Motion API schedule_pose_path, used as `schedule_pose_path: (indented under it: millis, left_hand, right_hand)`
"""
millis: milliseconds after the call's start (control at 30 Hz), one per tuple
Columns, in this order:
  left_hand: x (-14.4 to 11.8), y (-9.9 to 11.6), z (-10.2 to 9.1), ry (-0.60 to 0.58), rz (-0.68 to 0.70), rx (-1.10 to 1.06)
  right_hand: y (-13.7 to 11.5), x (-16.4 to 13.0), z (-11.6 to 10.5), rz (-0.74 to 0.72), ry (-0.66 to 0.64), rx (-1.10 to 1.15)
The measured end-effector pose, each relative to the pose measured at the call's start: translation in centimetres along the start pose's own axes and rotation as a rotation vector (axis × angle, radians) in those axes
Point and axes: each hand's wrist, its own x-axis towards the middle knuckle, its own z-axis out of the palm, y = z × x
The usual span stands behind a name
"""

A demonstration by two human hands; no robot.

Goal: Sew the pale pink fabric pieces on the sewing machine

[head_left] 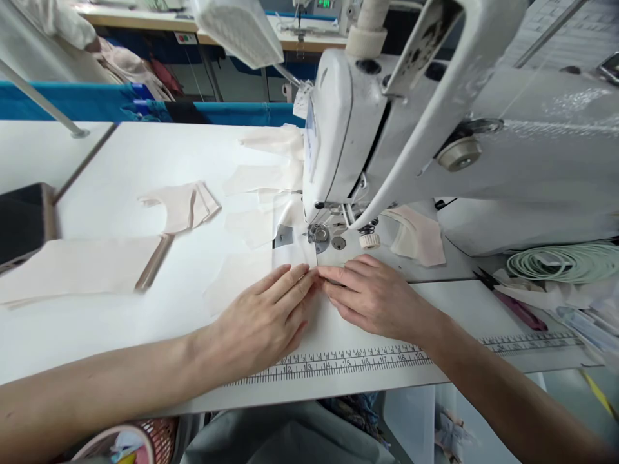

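Big white sewing machine [367, 129] on the white table [120, 161]. 2 hands, left hand [264, 319] and right hand [372, 296], flat, fingers out, tips touching, pressing a thin pale cloth piece [242, 274] just below the needle foot [319, 235]. Small scissors [486, 278] at right.

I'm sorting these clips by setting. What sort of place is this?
Likely a garment sewing workshop: an industrial sewing machine, cut fabric pieces on the white table, and more workstations behind.
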Motion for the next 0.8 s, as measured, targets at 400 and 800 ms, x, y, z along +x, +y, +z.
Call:
schedule_pose_path:
  millis: [400,800]
  left_hand:
    - [-0.1,0.5,1.2,0.025,-0.028,0.041]
    - [0.2,-0.5,1.3,0.037,-0.021,0.014]
  right_hand:
    - [-0.2,0.3,-0.3,0.018,0.022,0.031]
    - [0.3,0.8,-0.2,0.057,0.037,0.022]
